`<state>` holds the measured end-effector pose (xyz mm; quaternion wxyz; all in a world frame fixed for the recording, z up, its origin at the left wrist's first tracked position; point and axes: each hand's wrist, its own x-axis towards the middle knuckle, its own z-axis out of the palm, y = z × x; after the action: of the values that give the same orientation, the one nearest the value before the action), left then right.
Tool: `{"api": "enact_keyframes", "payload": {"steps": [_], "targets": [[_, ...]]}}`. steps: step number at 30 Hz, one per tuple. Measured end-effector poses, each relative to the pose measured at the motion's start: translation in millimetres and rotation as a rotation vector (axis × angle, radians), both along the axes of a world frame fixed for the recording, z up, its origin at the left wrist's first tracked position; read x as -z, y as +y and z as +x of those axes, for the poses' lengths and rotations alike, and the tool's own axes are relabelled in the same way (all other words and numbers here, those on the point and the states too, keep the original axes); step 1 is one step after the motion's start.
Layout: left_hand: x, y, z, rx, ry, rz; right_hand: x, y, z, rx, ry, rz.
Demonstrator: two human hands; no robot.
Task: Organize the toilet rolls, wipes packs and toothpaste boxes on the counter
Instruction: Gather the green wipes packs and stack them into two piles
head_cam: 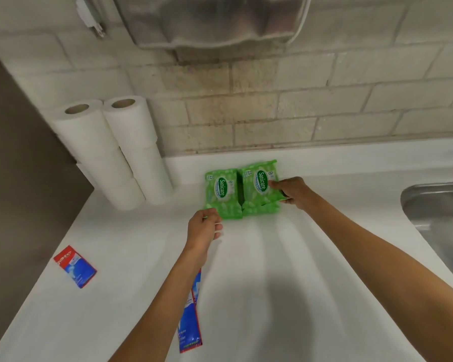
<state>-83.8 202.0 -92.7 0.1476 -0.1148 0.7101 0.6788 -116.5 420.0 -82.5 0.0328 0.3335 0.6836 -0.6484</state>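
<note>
Green wipes piles side by side. Left wipes pile just ahead of left hand; curled fingers pinch its near corner. Right hand grips right wipes pile at outer edge, thumb on top. Long axes, labels run away from hands toward wall. Each hand nearer own pile.

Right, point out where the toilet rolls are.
Head view, back left: the toilet rolls stand stacked against the wall, left of the wipes packs.

Steel sink on the rt edge, 1 shiny metal dispenser up on the brick wall, dark panel far left.
</note>
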Motion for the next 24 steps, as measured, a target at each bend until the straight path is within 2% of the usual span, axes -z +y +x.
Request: {"api": "enact_keyframes", "payload": {"steps": [8, 12, 20, 24], "targets": [[1.5, -0.6, -11.1, 0.002, -0.002, -0.007, 16.5, 0.6, -20.7, -0.002, -0.006, 0.058], [3.0, -1.1, -12.4, 0.009, -0.003, -0.014, 25.3, -0.9, -20.8, -0.013, 0.039, 0.247], [4.8, 0.0, -8.5, 0.02, 0.005, -0.004, 30.3, -4.7, -5.1, -0.316, 0.051, 0.584], [7.0, -2.5, -6.4, 0.015, 0.004, -0.007, 35.1, -6.9, -2.1, -0.377, 0.058, 0.654]]}}
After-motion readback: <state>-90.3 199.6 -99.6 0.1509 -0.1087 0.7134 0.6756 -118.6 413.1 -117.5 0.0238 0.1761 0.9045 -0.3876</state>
